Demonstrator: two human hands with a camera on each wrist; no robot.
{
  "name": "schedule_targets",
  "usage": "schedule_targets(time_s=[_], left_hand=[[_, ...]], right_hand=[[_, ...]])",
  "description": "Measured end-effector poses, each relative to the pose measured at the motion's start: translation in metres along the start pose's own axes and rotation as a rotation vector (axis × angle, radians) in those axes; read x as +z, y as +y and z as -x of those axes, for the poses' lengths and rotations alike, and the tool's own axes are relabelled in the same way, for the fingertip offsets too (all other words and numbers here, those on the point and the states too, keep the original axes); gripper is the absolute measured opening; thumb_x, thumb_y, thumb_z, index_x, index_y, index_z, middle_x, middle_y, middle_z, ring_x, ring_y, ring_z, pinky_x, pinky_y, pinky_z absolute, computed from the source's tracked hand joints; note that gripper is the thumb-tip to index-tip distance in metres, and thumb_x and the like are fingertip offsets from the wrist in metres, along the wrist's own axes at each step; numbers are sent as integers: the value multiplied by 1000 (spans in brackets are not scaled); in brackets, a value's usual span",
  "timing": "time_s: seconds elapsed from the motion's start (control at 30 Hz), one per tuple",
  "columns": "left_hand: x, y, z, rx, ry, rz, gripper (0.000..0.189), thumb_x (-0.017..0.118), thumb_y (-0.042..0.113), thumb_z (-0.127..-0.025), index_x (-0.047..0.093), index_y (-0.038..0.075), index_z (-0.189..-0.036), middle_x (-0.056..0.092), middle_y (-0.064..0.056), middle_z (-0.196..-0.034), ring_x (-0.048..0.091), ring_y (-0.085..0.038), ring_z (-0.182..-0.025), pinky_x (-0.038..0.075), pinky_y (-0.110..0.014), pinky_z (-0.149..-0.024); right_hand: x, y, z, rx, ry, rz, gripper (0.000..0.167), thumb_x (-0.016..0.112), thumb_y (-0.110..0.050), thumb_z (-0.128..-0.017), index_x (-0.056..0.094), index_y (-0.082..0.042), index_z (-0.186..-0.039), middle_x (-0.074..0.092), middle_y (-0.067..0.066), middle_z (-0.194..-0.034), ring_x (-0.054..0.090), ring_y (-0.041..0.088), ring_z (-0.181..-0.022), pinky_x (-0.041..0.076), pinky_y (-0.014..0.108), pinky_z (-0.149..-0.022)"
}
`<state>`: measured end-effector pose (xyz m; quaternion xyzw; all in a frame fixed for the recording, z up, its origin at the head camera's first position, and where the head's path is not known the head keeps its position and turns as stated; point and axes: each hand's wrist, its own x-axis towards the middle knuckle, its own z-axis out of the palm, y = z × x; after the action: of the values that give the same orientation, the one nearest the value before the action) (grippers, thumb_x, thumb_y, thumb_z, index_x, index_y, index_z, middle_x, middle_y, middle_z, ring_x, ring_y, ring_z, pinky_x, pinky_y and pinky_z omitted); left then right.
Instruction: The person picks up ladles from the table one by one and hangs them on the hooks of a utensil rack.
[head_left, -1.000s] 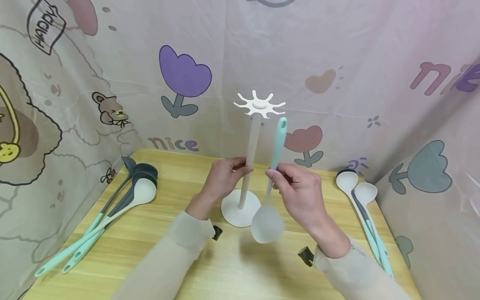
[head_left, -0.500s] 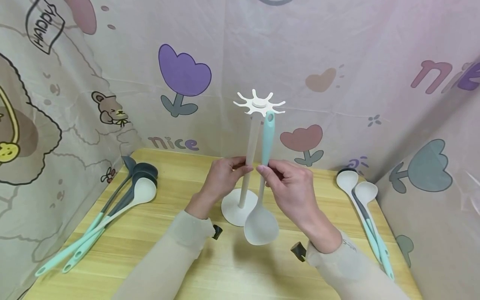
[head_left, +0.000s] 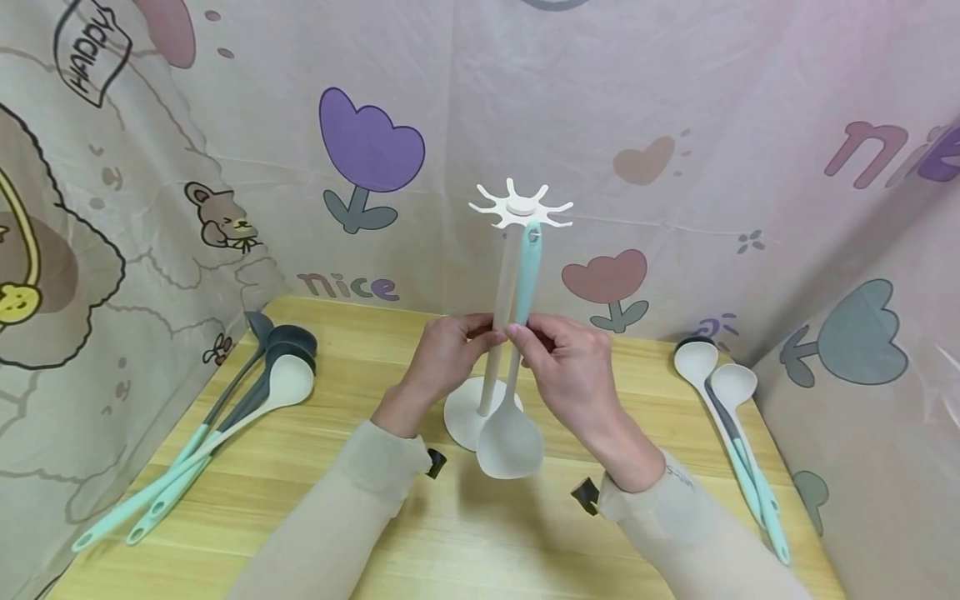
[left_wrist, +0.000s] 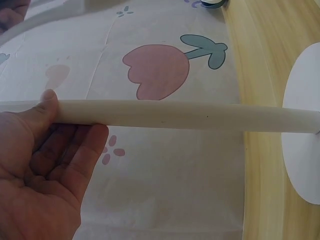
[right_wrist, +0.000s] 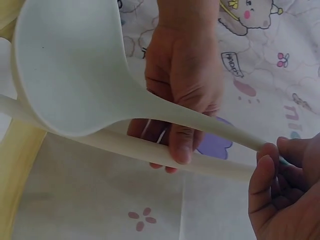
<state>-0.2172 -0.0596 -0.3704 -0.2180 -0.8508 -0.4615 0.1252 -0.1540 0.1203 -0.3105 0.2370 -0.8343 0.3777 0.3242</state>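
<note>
A white utensil stand with a round base (head_left: 461,421), an upright pole (head_left: 506,271) and a star-shaped ring of hooks (head_left: 521,205) stands mid-table. My left hand (head_left: 450,354) pinches the pole between thumb and fingers; the left wrist view shows this hand (left_wrist: 55,160) from the palm side. With thumb and fingertips, my right hand (head_left: 573,367) holds a white soup ladle (head_left: 510,443) just below its mint handle, bowl downward. The handle's end hole overlaps a front hook tip. In the right wrist view the ladle bowl (right_wrist: 75,65) hides part of the pole.
On the left of the wooden table (head_left: 330,533) lie several utensils with mint handles, including a white ladle (head_left: 288,382) and dark grey ones (head_left: 291,337). More white ladles (head_left: 733,384) lie at the right edge. A patterned curtain (head_left: 540,100) surrounds the table.
My right hand has carried the ladle leftward to the stand, and its handle end now meets the hook ring. My left hand has stayed on the pole.
</note>
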Motion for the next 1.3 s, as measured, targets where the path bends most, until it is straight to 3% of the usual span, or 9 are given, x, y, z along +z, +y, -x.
schedule_targets(time_s=[0.3, 0.63, 0.83, 1.1, 1.3], left_hand=[[-1, 1, 0, -11, -12, 3, 27, 73, 26, -100, 79, 17, -125, 79, 0, -117, 76, -20, -106, 63, -37, -91], [-3, 8, 1, -59, -43, 25, 28, 74, 22, -101, 76, 14, -127, 79, -3, -118, 75, -23, -109, 62, -41, -95], [-5, 16, -3, -95, -11, 29, 26, 76, 27, -100, 75, 13, -122, 79, -3, -114, 74, -22, -108, 61, -42, -95], [-4, 16, -5, -2, 51, -36, 23, 77, 25, -98, 80, 11, -116, 81, -6, -108, 77, -23, -104, 63, -41, -91], [-5, 16, -4, 52, 64, -54, 24, 77, 24, -98, 81, 12, -118, 81, -6, -109, 78, -24, -103, 64, -41, -90]], right_hand=[[10, 6, -5, 76, -21, -19, 13, 79, -18, -97, 82, -7, -91, 70, 0, -67, 63, 10, -58, 47, 19, -54], [10, 7, -6, 105, -20, -32, 14, 81, -19, -95, 81, -6, -90, 72, 1, -68, 62, 11, -58, 47, 19, -54], [9, 7, -6, 119, -29, -22, 12, 83, -17, -93, 80, -6, -90, 72, 2, -69, 62, 12, -61, 47, 22, -56], [10, 8, -6, 106, -46, -25, 12, 86, -17, -90, 80, -6, -91, 74, 3, -75, 68, 13, -65, 50, 24, -58], [11, 9, -6, 91, -51, -14, 12, 85, -17, -91, 80, -6, -93, 75, 3, -77, 69, 14, -66, 50, 24, -59]])
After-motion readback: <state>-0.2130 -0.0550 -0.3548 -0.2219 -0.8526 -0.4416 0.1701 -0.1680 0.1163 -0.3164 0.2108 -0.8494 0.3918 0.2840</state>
